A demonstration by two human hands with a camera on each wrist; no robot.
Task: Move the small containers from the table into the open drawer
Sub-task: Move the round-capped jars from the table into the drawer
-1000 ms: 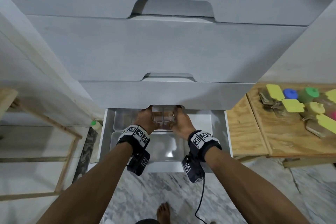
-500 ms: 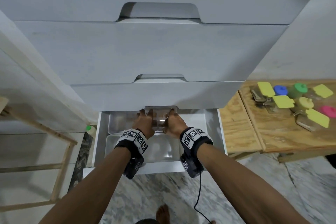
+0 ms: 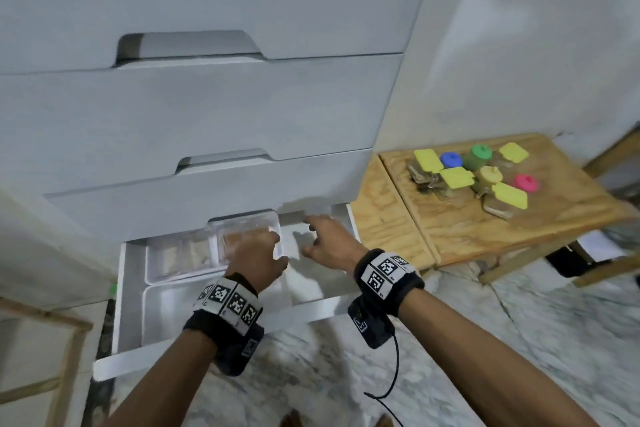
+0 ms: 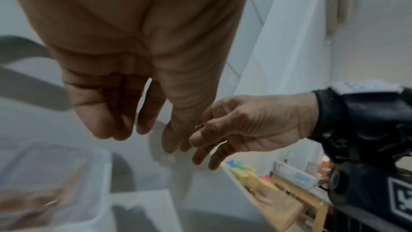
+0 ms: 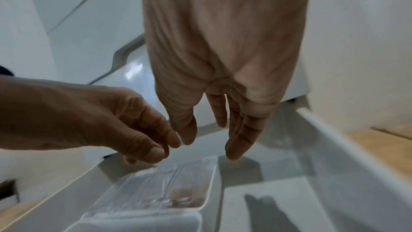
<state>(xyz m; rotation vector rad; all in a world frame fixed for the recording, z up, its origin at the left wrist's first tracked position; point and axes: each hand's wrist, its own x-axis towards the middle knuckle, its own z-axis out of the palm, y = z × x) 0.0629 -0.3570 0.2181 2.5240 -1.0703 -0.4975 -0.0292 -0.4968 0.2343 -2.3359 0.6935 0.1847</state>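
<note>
Both hands hang over the open drawer [image 3: 221, 350] at the bottom of the white cabinet [image 3: 194, 114], and neither holds anything. The left hand [image 3: 258, 258] hovers palm down with its fingers loosely extended above a clear container [image 3: 247, 232] that sits in the back white tray [image 3: 152, 270] of the drawer; whether the fingertips touch its lid cannot be told through the blur. The right wrist view shows that container [image 5: 169, 191] as a clear lidded box with brownish contents. More clear containers [image 3: 187, 251] lie to its left in the same tray. The right hand [image 3: 330, 244] is just beside the left one, over the right part of the drawer, with its fingers relaxed and slightly spread, empty. A second white tray [image 3: 162, 315] lies at the front of the drawer. To the right stands a wooden surface [image 3: 485, 218], well apart from the hands, carrying the remaining small containers [image 3: 474, 177]: some with yellow square lids, plus round ones topped blue [image 3: 451, 159], green [image 3: 479, 155], yellow and pink [image 3: 526, 182], grouped closely together.
</note>
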